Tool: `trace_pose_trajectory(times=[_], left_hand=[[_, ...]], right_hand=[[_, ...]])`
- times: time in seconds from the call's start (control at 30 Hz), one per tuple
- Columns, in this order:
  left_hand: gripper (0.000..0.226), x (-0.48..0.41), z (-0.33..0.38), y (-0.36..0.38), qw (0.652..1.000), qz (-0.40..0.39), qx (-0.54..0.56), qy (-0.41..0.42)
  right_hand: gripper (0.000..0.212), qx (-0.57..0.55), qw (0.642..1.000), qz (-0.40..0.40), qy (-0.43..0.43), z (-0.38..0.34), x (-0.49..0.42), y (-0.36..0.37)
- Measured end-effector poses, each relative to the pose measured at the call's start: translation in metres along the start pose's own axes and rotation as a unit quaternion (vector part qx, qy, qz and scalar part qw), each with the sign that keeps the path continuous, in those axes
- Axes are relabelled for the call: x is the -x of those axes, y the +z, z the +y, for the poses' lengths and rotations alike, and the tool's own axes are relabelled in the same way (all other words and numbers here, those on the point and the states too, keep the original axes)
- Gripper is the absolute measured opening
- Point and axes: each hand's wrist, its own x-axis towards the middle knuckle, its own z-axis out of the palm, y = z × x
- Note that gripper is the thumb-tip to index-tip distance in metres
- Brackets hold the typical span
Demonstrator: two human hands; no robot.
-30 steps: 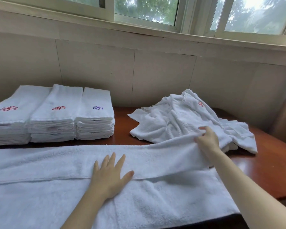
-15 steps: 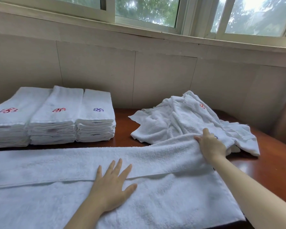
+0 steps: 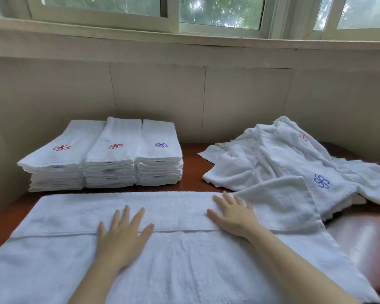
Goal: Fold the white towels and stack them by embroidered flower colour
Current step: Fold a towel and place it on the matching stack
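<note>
Stacks of folded towels stand at the far left against the wall (image 3: 53, 95), three in a row and touching. The left stack (image 3: 59, 160) and the middle stack (image 3: 111, 159) are topped with reddish embroidery and the right stack (image 3: 158, 156) with blue. Every emblem is turned up, presumably so the colour can be read at a glance when the next towel is added. Whether the two reddish emblems are the same shade I cannot tell. In front of them the spread towel (image 3: 184, 266) lies lengthwise across the table (image 3: 364, 235), its far long edge turned toward the person so that a flap runs along its length. The left hand (image 3: 121, 235) lies flat across the flap's loose edge, fingers straight and spread, gripping nothing. I judge that it pins the layers so they do not slide. The right hand (image 3: 235, 216), likewise flat, splayed and holding nothing, presses on the flap farther along, likely to smooth it toward the right end. There the flap's corner rides up on the loose pile (image 3: 272, 159). That pile of unfolded towels sits at the right within reach, with a blue flower (image 3: 321, 181) and a red flower (image 3: 303, 137) showing among its creases. The spread towel's own emblem is hidden, so its stack cannot be named yet, and further folds remain.
</note>
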Motion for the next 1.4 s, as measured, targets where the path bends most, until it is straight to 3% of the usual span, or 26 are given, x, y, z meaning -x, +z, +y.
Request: trace_pose_trajectory(times=[0.17,0.33,0.4,0.5,0.57,0.67,0.77,0.87,0.97,1.03,1.1,1.2,1.3,1.4], left_hand=[[0.064,0.004,-0.041,-0.002,0.999,0.01,0.011,-0.048],[0.052,0.007,-0.06,-0.012,0.995,0.023,0.076,-0.065],[0.04,0.008,-0.058,-0.016,0.987,0.071,0.112,-0.088],[0.019,0.011,-0.053,-0.021,0.973,0.148,0.143,-0.106],[0.015,0.01,-0.054,-0.022,0.968,0.166,0.156,-0.102],[0.021,0.009,-0.06,-0.022,0.962,0.18,0.186,-0.088],[0.021,0.007,-0.068,-0.021,0.955,0.186,0.217,-0.078],[0.017,0.003,-0.078,-0.022,0.951,0.173,0.238,-0.097],[0.035,0.004,-0.085,-0.024,0.952,0.158,0.21,-0.158],[0.043,0.008,-0.089,-0.029,0.955,0.149,0.155,-0.205],[0.044,0.011,-0.096,-0.037,0.953,0.121,0.108,-0.255],[0.047,0.018,-0.118,-0.045,0.933,0.083,0.125,-0.327],[0.055,0.035,-0.143,-0.041,0.913,0.106,0.113,-0.377],[0.055,0.053,-0.16,-0.034,0.913,0.152,0.098,-0.366]], right_hand=[[0.059,-0.022,0.999,0.009,0.032,0.02,-0.007,-0.01],[0.037,0.067,0.994,0.032,0.085,-0.026,0.003,-0.011],[0.038,0.063,0.997,0.032,0.023,-0.066,0.007,-0.009],[0.055,-0.002,0.991,-0.008,-0.13,-0.138,0.017,-0.001],[0.049,0.009,0.982,-0.005,-0.189,-0.178,0.027,0.008],[0.022,0.016,0.963,0.141,-0.231,-0.207,0.04,0.022],[0.039,-0.017,0.939,0.227,-0.257,-0.205,0.041,0.026],[0.041,-0.035,0.931,0.253,-0.263,-0.204,0.041,0.028],[0.032,-0.054,0.936,0.227,-0.265,-0.207,0.04,0.031],[0.008,-0.058,0.943,0.187,-0.268,-0.203,0.035,0.032],[0.018,-0.067,0.957,0.109,-0.262,-0.195,0.033,0.033],[0.037,-0.057,0.964,0.031,-0.259,-0.183,0.035,0.033],[0.048,-0.048,0.965,-0.014,-0.257,-0.174,0.036,0.031],[0.05,-0.044,0.967,-0.02,-0.252,-0.174,0.042,0.031]])
